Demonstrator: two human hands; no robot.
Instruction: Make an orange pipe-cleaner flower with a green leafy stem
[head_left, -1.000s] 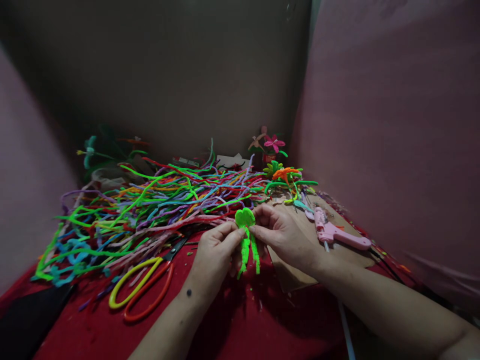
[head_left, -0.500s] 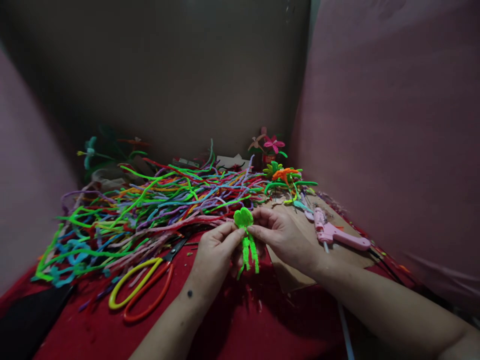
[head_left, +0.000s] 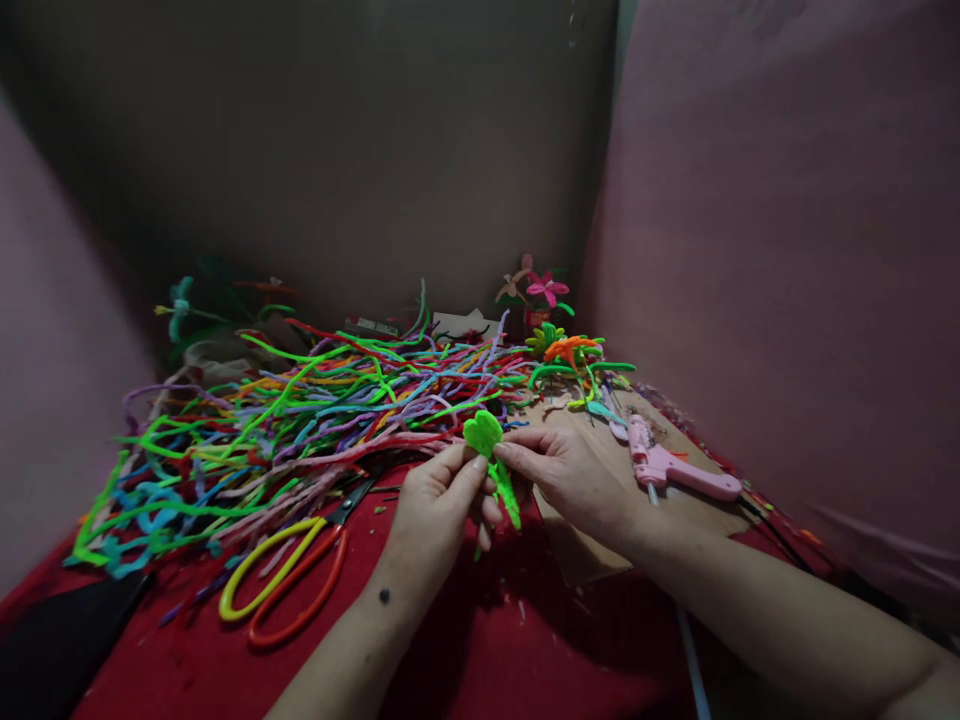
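A bright green piece of bent pipe cleaner (head_left: 483, 432), with a rounded, heart-like top and tails hanging below, is held up in front of me. My left hand (head_left: 442, 495) pinches it from the left, just under the rounded top, with some fingers curled behind the tails. From the right, my right hand (head_left: 551, 465) grips the same spot between thumb and index finger. Both thumbs face each other across the narrow part. The tails partly overlap, and one is mostly hidden by the left fingers.
Scissors (head_left: 285, 580) with one yellow and one red handle lie left on the red cloth (head_left: 480, 650). Behind spreads a heap of coloured pipe cleaners (head_left: 322, 400). A pink glue gun (head_left: 675, 470) rests on cardboard (head_left: 585, 550) at right. Pipe-cleaner flowers (head_left: 547, 288) stand at the back.
The green piece has tilted slightly left at its top, and its tails have swung from side by side to overlapping. My left fingers now show behind the tails.
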